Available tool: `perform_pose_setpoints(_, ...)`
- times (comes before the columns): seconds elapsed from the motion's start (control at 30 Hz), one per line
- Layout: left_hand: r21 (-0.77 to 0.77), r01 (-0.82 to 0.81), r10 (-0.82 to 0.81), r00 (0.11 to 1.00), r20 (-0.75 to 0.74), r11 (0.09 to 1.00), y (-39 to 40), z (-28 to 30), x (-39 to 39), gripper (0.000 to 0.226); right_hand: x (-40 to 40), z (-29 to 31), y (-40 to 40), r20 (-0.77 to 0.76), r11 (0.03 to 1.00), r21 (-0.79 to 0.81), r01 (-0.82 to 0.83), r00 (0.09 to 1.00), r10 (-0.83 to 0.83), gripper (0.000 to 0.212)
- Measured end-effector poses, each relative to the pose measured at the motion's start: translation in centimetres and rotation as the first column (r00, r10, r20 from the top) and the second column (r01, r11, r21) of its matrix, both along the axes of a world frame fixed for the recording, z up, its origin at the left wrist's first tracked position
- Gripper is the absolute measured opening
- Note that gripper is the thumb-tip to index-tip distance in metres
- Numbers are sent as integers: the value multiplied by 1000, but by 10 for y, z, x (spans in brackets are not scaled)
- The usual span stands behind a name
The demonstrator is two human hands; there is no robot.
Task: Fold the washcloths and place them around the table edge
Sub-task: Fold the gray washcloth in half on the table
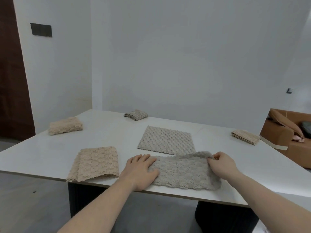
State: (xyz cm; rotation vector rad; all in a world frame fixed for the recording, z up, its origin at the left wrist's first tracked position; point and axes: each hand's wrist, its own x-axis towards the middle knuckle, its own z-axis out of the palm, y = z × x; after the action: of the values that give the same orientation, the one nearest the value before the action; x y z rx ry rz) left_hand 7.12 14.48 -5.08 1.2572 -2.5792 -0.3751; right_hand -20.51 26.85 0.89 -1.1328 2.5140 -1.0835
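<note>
A grey washcloth point(183, 172), folded into a long strip, lies at the near edge of the white table point(50, 148). My left hand point(141, 169) presses flat on its left end. My right hand point(222, 163) pinches its right end and lifts it a little. Behind it a second grey washcloth point(166, 140) lies spread flat. A beige washcloth point(96, 163), folded in half, sits near the front left edge. Folded washcloths lie at the table's edges: a beige one point(65, 126) at the left, a grey one point(136, 114) at the back, a beige one point(245, 139) at the right.
An open brown cardboard box point(282, 132) stands on the floor beyond the table's right edge. White walls close off the back, and a dark brown door point(11, 81) is at the far left. The table rests on dark legs point(225, 217).
</note>
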Motion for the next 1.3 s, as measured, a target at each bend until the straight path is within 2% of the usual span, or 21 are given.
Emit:
perform_pose_setpoints(0.07,4,2,-2,1000,11,1000,-1,-1,-1,71,3,9,0,40,999,-37,13,999,-12,8)
perform_pose_setpoints(0.13,6,0,0,1000,-9,1000,-1,-2,-1,71,7,17,-3,92,998,-63,17,996,-11,14)
perform_pose_setpoints(0.47,42,-20,30,965,-261,999,-2,1,4,55,34,44,-23,292,987,-156,-45,952,90,25)
perform_pose_setpoints(0.63,81,-43,71,918,-390,996,-3,4,6,39,60,42,-39,401,966,-238,-103,895,194,26)
perform_pose_setpoints(0.77,102,-46,85,904,-420,994,-3,4,6,27,88,39,-51,496,939,-307,-154,816,296,16)
perform_pose_setpoints(0.93,112,-48,95,881,-463,993,-5,3,4,16,113,35,-64,552,932,-311,-186,763,336,35)
perform_pose_setpoints(1.07,126,-41,104,831,-547,991,-6,5,5,21,130,30,-67,564,931,-289,-223,747,353,39)
perform_pose_setpoints(1.2,164,-48,141,765,-629,985,-5,8,8,32,137,21,-63,610,907,-324,-270,672,419,39)
perform_pose_setpoints(1.27,177,-50,154,747,-647,983,-4,9,9,46,132,14,-57,553,883,-365,-296,694,461,30)
perform_pose_setpoints(1.3,180,-49,155,745,-648,983,-4,9,8,54,127,10,-52,467,872,-374,-317,747,472,25)
